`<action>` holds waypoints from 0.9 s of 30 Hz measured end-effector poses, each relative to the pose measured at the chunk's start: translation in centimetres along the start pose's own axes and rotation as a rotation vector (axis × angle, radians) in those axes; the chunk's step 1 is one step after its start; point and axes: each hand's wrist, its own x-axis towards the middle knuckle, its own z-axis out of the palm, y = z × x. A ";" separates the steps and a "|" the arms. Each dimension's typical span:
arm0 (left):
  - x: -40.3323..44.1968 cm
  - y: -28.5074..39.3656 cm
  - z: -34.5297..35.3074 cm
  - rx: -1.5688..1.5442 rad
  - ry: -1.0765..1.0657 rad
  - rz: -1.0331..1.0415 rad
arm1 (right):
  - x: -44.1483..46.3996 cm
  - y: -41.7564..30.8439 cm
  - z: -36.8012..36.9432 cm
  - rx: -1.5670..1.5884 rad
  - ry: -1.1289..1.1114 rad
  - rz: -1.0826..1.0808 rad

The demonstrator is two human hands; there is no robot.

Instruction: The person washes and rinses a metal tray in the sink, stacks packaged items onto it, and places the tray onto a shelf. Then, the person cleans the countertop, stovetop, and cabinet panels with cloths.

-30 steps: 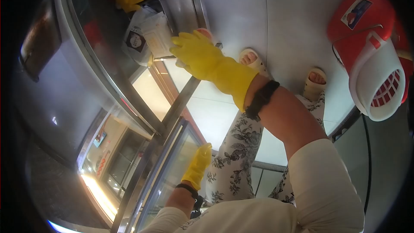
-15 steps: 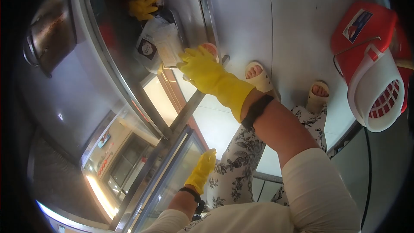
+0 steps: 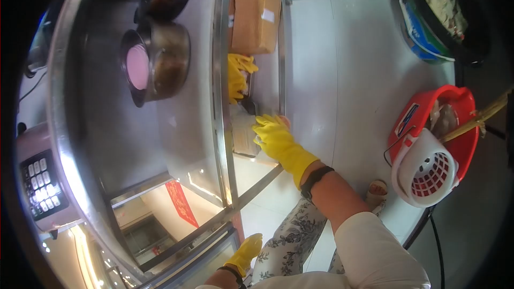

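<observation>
At half past eight a keypad machine (image 3: 44, 184) has come into view, and at ten o'clock a cooking pot (image 3: 174, 56), a pink thing (image 3: 137, 68) in its mouth, now shows on the steel bench (image 3: 184, 120). The person's left hand (image 3: 247, 251), low at six o'clock, has its gloved fingers bunched; whether they grip anything cannot be told. The container (image 3: 243, 138) lies near the centre, yellow gloves (image 3: 235, 78) at its twelve o'clock and a newly visible cardboard box (image 3: 259, 16) beyond. The right hand (image 3: 274, 135) stays at the container's three o'clock; whether it is clamped there is hidden, so handling seems centred on that spot. At three o'clock the red bucket (image 3: 399, 138) shows more of its inside.
</observation>
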 end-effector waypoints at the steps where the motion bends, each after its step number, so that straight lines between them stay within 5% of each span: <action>1: 0.7 0.1 -0.1 0.152 0.073 0.168 | 0.2 -0.1 -0.8 -0.014 -0.003 0.030; 13: 0.2 16.2 -5.1 0.138 0.122 0.204 | -4.6 -5.8 -15.9 -0.114 0.058 0.281; 27: -2.5 39.4 -7.0 0.145 0.004 0.694 | -18.5 -23.1 -36.1 -0.189 0.573 0.441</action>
